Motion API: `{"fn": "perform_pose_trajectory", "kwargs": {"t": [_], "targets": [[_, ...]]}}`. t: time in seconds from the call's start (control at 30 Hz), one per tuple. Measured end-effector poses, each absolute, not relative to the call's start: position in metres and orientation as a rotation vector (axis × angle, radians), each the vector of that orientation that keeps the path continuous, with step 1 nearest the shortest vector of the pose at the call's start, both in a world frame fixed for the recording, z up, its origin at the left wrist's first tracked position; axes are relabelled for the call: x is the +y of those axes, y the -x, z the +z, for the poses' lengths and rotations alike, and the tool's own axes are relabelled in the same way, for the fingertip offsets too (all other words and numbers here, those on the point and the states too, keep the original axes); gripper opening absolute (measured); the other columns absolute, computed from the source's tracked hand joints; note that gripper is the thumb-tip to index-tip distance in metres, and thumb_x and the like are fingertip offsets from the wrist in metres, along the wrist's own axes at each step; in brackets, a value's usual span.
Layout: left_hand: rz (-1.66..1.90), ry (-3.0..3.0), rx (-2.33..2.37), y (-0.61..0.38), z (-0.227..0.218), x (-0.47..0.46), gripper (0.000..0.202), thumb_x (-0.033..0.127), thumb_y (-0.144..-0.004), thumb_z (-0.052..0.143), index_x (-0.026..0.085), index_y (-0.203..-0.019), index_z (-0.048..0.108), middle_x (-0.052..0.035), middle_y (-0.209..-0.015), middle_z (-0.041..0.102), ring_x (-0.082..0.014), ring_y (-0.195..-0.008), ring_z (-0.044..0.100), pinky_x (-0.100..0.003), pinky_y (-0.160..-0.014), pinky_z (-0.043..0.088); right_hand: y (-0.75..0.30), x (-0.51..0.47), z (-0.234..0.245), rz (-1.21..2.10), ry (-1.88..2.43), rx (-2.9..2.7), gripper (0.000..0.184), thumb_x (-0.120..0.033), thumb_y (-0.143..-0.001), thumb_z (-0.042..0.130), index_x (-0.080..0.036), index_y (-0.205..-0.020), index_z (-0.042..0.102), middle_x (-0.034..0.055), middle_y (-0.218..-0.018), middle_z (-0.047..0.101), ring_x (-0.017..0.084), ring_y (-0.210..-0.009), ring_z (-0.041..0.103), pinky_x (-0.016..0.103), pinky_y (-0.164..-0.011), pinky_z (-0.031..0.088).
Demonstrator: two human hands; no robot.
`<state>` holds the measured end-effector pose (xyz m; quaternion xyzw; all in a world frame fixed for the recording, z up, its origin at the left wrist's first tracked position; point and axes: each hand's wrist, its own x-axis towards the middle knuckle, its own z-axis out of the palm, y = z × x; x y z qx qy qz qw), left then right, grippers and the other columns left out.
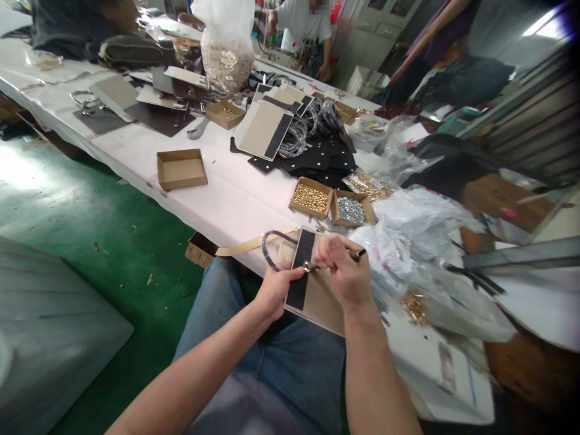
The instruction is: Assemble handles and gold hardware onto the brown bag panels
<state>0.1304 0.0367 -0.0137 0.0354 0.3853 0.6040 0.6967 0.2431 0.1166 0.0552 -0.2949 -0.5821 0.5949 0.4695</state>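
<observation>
My left hand (273,291) grips the near-left edge of a beige bag panel (324,302) with a black strip (297,292) along one side. Its thumb presses beside a small shiny metal fitting (307,266) on that strip. Closed around a slim hand tool with a dark end (357,255), my right hand (341,266) is over the panel. The tool's shaft points left at the fitting; its exact tip is too small to make out. A plastic-wrapped loop handle (266,244) curves out beyond the panel's far-left side. The panel rests above my lap at the table edge.
Cardboard trays of gold hardware (310,197) and silver hardware (350,209) sit just beyond my hands. An open cardboard tray (182,169) lies left. Stacked panels (263,130) and wrapped handles stand farther back. Plastic bags (408,223) crowd the right. Other people are across the table.
</observation>
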Motion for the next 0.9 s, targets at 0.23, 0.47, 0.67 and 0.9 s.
{"fn": "perform_pose_trajectory", "kwargs": {"t": [0.23, 0.47, 0.67, 0.9], "targets": [[1.337, -0.057, 0.891, -0.131, -0.015, 0.036, 0.036, 0.030, -0.066, 0.104, 0.011, -0.092, 0.088, -0.0123, -0.087, 0.085, -0.0233, -0.073, 0.075, -0.034, -0.075, 0.060, -0.234, 0.115, 0.052, 1.237, 0.783, -1.113, 0.048, -0.053, -0.103, 0.086, -0.025, -0.081, 0.054, -0.0106, -0.062, 0.034, 0.007, -0.047, 0.027, 0.025, -0.044, 0.024], [1.315, -0.085, 0.891, -0.132, -0.018, 0.037, 0.035, 0.031, -0.068, 0.101, 0.011, -0.092, 0.088, -0.0101, -0.082, 0.083, -0.0209, -0.069, 0.071, -0.033, -0.071, 0.054, -0.232, 0.105, 0.046, 1.218, 0.786, -1.054, 0.068, -0.054, -0.107, 0.078, -0.024, -0.062, 0.038, -0.0095, -0.054, 0.025, 0.007, -0.042, 0.021, 0.028, -0.042, 0.017], [1.320, -0.078, 0.910, -0.134, -0.018, 0.039, 0.037, 0.031, -0.067, 0.102, 0.011, -0.096, 0.088, -0.0115, -0.085, 0.084, -0.0251, -0.074, 0.075, -0.035, -0.075, 0.057, -0.225, 0.111, 0.044, 1.163, 0.839, -1.032, 0.070, -0.054, -0.106, 0.080, -0.024, -0.062, 0.035, -0.0094, -0.053, 0.028, 0.007, -0.040, 0.025, 0.027, -0.040, 0.018], [1.310, -0.049, 0.917, -0.132, -0.019, 0.037, 0.037, 0.031, -0.065, 0.103, 0.013, -0.093, 0.086, -0.0119, -0.083, 0.084, -0.0284, -0.077, 0.078, -0.039, -0.077, 0.061, -0.274, 0.116, 0.028, 1.310, 0.744, -0.852, 0.072, -0.065, -0.110, 0.067, -0.024, -0.068, 0.026, -0.0112, -0.052, 0.019, 0.008, -0.041, 0.010, 0.027, -0.040, 0.017]]}}
